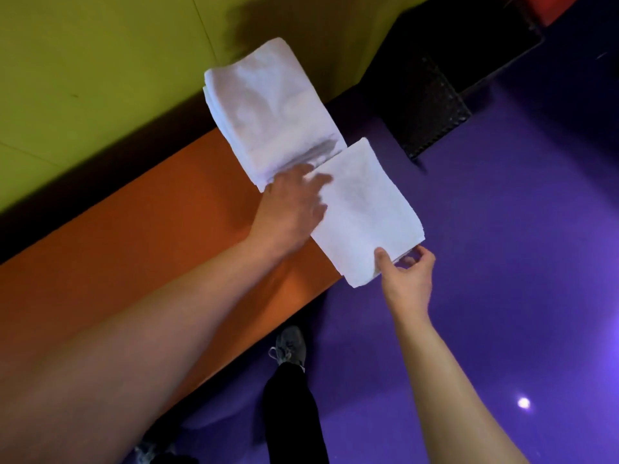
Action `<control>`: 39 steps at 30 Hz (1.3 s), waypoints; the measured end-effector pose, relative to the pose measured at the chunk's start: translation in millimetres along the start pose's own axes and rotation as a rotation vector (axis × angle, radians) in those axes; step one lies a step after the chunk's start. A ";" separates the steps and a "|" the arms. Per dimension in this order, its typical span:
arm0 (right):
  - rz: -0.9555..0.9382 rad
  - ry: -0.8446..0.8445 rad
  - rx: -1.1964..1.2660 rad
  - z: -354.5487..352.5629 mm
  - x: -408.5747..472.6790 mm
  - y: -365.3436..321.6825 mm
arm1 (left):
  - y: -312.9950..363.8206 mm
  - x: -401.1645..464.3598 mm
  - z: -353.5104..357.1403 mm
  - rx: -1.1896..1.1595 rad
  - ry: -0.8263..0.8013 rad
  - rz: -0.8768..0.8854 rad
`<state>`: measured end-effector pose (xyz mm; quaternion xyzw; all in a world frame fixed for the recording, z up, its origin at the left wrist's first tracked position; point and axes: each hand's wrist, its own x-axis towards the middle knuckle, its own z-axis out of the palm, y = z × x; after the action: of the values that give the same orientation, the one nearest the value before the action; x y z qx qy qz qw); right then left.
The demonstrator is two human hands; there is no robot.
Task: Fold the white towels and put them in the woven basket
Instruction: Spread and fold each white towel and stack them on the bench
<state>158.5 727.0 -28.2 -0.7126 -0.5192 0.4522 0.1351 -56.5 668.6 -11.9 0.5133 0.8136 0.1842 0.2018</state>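
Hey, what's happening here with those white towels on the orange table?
A person is folding towels. Their right hand pinches the near corner of a folded white towel that hangs partly over the edge of the orange table, while the left hand lies flat on its other side. A stack of folded towels sits just beyond it. A dark woven basket stands on the purple floor past the table; nothing shows inside it from here.

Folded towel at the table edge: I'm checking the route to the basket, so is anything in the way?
Nothing visible blocks it: the right hand pinches the towel, and the dark basket lies just beyond across open floor.
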 end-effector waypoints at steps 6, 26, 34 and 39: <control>-0.327 0.155 -0.396 6.6 2.0 6.5 | -1.5 -32.0 35.1 0.261 -0.308 -0.029; -1.146 -0.344 -0.561 128.3 -123.2 -81.1 | -58.9 -166.4 -86.6 0.122 0.155 -0.405; -1.427 -0.535 -0.665 183.5 -251.2 -116.3 | -110.3 -305.5 -169.1 0.095 0.326 -0.737; -1.547 -0.651 -0.650 203.6 -361.1 -119.0 | -125.1 -416.8 -212.2 0.077 0.476 -0.885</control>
<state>-93.5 409.9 119.7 -0.0037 -0.9687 0.2452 0.0395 -98.3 219.2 163.3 0.0701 0.9829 0.1628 0.0501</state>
